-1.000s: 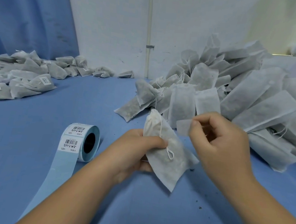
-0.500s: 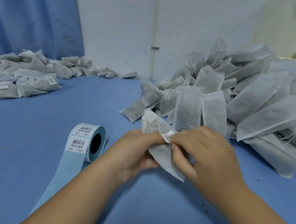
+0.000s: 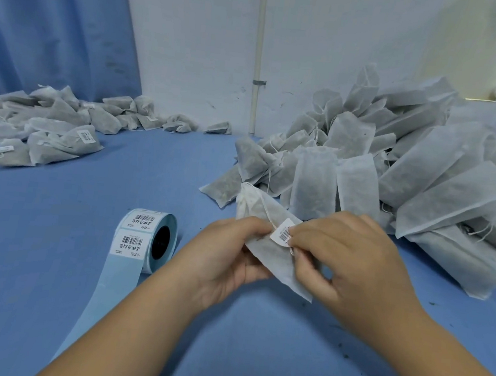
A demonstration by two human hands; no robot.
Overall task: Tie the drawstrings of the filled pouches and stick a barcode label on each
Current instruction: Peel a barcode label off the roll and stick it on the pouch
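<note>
Blue table [image 3: 52,260]. R side: big heap of pouches [image 3: 423,180]. Far L: smaller pile of stickered pouches [image 3: 49,132]. Label roll [image 3: 145,238] stands on edge near centre; it shows barcodes + characters, too small to read. Held pouch [image 3: 267,259] sits just above table. Left hand [image 3: 228,255] grips its L edge, fingers curled. Right hand [image 3: 346,258] pinches barcode label [image 3: 283,232] onto it.

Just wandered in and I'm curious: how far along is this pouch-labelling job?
Done: a pile of tied pouches at the far left, some showing labels. In hand: the left hand holds one cinched pouch while the right hand pinches a barcode label onto it. Left: the large heap on the right, many with open mouths; the label roll stands nearby.
</note>
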